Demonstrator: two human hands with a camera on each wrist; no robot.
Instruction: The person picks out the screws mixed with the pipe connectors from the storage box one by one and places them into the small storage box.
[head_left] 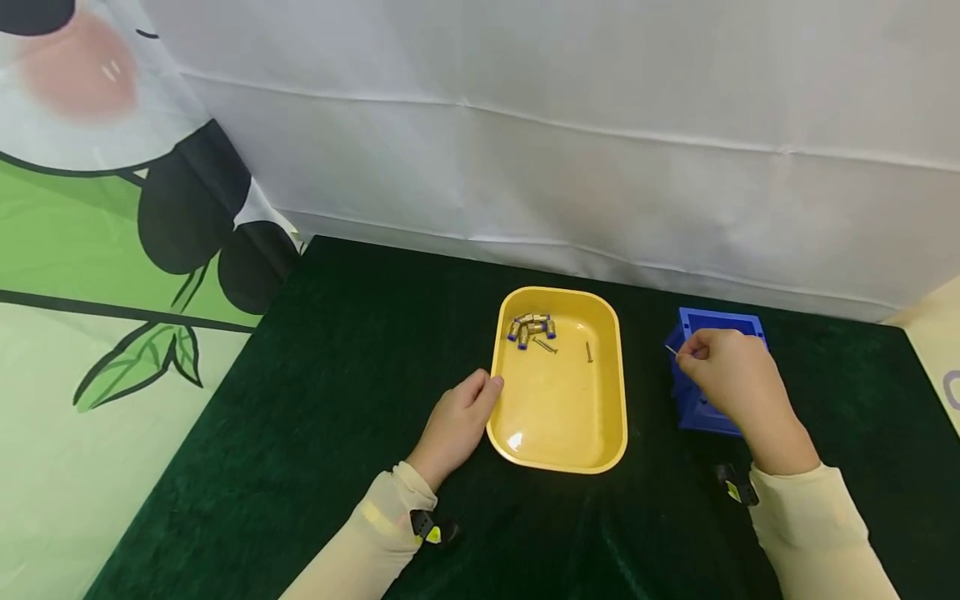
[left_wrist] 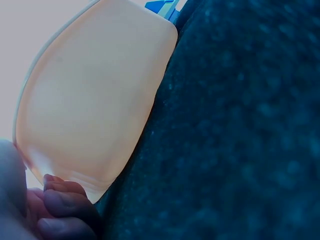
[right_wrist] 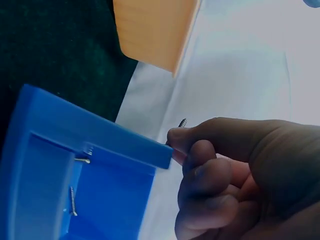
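My left hand (head_left: 457, 421) grips the left rim of a yellow plastic tray (head_left: 555, 417), thumb on the rim and fingers curled against the outer side in the left wrist view. Brass push-in fittings (head_left: 534, 327) with blue ends lie in the tray's far left corner, with a screw (head_left: 545, 345) beside them and another screw (head_left: 589, 352) further right. My right hand (head_left: 731, 379) pinches a small screw (right_wrist: 183, 122) between thumb and index finger, close by the edge of a blue plastic box (right_wrist: 100, 127). Inside that box, the right wrist view shows a few screws (right_wrist: 73, 202).
A dark green cloth (head_left: 315, 400) covers the table. White fabric (head_left: 525, 183) hangs along the back edge, and a printed cartoon sheet (head_left: 112, 275) is at the left. The blue box stands to the right of the tray, a gap of cloth between them.
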